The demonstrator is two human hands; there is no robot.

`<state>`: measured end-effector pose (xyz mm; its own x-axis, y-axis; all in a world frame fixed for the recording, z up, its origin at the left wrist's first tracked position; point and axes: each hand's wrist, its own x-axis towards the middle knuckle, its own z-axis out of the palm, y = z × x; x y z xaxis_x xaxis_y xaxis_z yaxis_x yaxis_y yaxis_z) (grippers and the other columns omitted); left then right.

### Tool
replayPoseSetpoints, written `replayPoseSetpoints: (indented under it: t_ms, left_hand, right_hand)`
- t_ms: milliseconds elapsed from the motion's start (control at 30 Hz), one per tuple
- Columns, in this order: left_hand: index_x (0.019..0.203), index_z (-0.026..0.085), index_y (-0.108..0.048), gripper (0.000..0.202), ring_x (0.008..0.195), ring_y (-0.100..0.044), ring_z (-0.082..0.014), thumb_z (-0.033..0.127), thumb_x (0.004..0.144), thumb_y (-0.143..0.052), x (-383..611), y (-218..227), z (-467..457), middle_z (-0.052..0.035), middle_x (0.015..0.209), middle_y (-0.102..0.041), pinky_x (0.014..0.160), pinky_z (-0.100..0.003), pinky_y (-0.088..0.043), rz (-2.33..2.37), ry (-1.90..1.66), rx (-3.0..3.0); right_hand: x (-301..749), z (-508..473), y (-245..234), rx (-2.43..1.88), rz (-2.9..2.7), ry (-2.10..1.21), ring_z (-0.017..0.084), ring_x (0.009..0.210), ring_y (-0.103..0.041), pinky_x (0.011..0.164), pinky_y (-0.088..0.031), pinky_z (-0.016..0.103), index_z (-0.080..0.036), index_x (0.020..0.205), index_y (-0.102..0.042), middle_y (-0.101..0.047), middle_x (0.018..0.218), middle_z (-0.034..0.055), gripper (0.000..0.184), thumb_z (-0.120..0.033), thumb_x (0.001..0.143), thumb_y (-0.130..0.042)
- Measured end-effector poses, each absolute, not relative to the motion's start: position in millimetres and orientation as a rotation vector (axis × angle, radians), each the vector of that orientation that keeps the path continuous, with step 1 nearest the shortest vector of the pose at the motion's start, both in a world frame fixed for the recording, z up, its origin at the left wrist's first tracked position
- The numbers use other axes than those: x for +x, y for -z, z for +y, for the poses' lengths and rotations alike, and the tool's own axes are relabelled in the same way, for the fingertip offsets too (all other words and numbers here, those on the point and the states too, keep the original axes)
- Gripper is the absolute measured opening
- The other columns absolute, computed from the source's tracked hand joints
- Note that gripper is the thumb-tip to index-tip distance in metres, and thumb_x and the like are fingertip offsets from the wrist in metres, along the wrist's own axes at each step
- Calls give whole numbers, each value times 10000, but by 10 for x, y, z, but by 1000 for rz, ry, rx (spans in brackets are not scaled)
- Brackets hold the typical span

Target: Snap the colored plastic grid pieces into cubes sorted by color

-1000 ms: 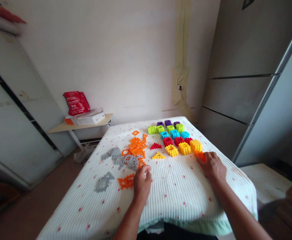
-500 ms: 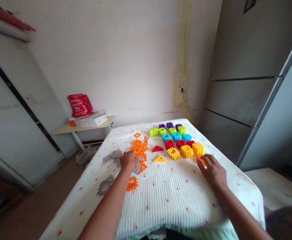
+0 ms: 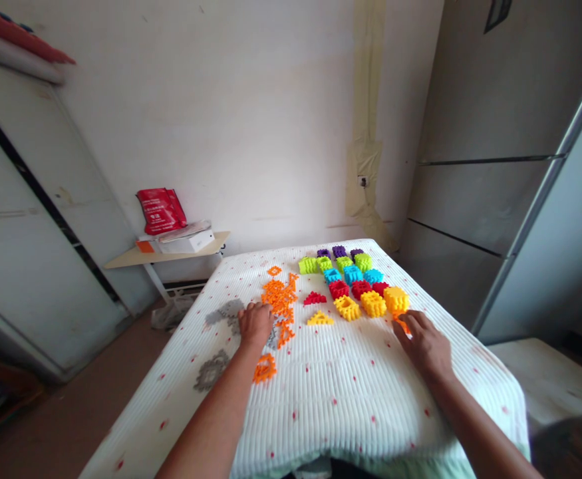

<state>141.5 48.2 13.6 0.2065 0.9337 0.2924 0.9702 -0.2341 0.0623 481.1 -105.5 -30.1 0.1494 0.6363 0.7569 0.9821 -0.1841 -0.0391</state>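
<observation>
Right hand [image 3: 424, 347] looks pinched around a small orange plastic piece [image 3: 401, 323], with the fingers closed on it right beside a yellow waffle cube [image 3: 396, 299]. Left hand [image 3: 255, 326] is curled and pressed down at the edge of a messy orange plastic cluster [image 3: 279, 299], but I can't tell if it's actually gripping anything, since the fingers hide whatever's underneath. Gray plastic pieces [image 3: 225, 311] lie just left of that hand, with a separate gray piece [image 3: 211, 370] nearer the left edge and a loose orange piece [image 3: 265, 368] near the wrist. To the right of the cluster sit a red triangle [image 3: 314, 299] and a yellow triangle [image 3: 319, 319]. Farther right there's a neat block of waffle cubes in rows: purple at the far end, then green, blue, red and yellow nearest. It's all on a white ribbed bedspread [image 3: 370, 406] with little red dots. Against the far wall, a small shelf [image 3: 171, 256] holds a white box [image 3: 187, 243] and a red bag [image 3: 161, 211].
</observation>
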Motion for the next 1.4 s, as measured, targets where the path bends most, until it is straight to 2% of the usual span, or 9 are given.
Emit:
replayPoseSetpoints:
  t_ms: [233, 333, 467, 567, 700, 833, 933, 1167, 1400]
  left_hand:
    - [874, 203, -655, 250, 976, -530, -238, 244, 831, -412, 1416, -219, 448, -89, 964, -654, 840, -364, -352, -1851, 605, -2271]
    - [815, 192, -634, 249, 859, -572, -196, 283, 821, -403, 1485, -231, 362, -59, 851, -662, 768, -301, -398, -1985, 1056, -2331]
    - [745, 158, -599, 292, 621, -566, -143, 412, 756, -454, 1728, -36, 73, -10, 635, -599, 578, -235, -409, -2134, 1856, -2630]
    - [738, 145, -594, 321, 547, -531, -115, 456, 709, -518, 1944, 184, -155, 8, 581, -553, 509, -208, -383, -2179, 2106, -2802]
    - [691, 148, -585, 329, 495, -479, -88, 474, 708, -547, 2097, 335, -298, 28, 542, -514, 479, -192, -362, -2137, 2104, -2910]
    - [733, 145, -604, 340, 534, -501, -102, 481, 710, -554, 2091, 314, -333, 12, 584, -546, 492, -195, -374, -2099, 2027, -3007]
    - [728, 146, -596, 339, 571, -512, -114, 480, 718, -545, 2076, 285, -358, 2, 616, -557, 522, -202, -388, -2098, 1950, -3071]
    - [688, 157, -588, 333, 614, -517, -140, 486, 702, -539, 2085, 268, -383, 1, 613, -556, 578, -227, -401, -2030, 1866, -3104]
    - [669, 154, -596, 343, 592, -537, -144, 488, 718, -536, 2076, 264, -370, -1, 585, -568, 552, -230, -414, -2022, 1775, -3118]
  right_hand:
    - [4792, -1078, 262, -1906, -1557, 774, 138, 712, -596, 481, -356, 212, -179, 884, -653, -638, 942, 69, 375, -406, 911, -355]
    - [4784, -1082, 256, -1867, -1564, 752, 150, 741, -609, 520, -406, 219, -171, 901, -651, -642, 940, 78, 352, -394, 906, -378]
    - [4655, -1089, 237, -1709, -1616, 625, 174, 834, -620, 652, -487, 255, -170, 918, -630, -637, 959, 88, 292, -377, 892, -427]
    - [4404, -1109, 205, -1541, -1724, 411, 177, 864, -618, 738, -509, 287, -187, 953, -608, -623, 968, 86, 250, -368, 878, -453]
    - [4005, -1113, 206, -1390, -1873, 149, 197, 943, -598, 795, -516, 313, -193, 1052, -578, -607, 1027, 97, 303, -392, 831, -517]
    - [3829, -1056, 260, -1369, -1916, 3, 232, 1088, -539, 888, -483, 371, -199, 1186, -514, -529, 1222, 119, 423, -361, 796, -552]
    - [3840, -1014, 279, -1327, -1940, -67, 242, 1157, -486, 933, -447, 410, -207, 1237, -471, -494, 1283, 119, 476, -352, 791, -556]
    - [3810, -1009, 213, -1281, -2081, -9, 231, 1066, -516, 904, -454, 397, -190, 1245, -470, -540, 1223, 110, 514, -382, 783, -586]
    - [3708, -984, 209, -1302, -2096, 98, 230, 972, -532, 840, -473, 376, -186, 1189, -507, -580, 1131, 113, 433, -333, 788, -573]
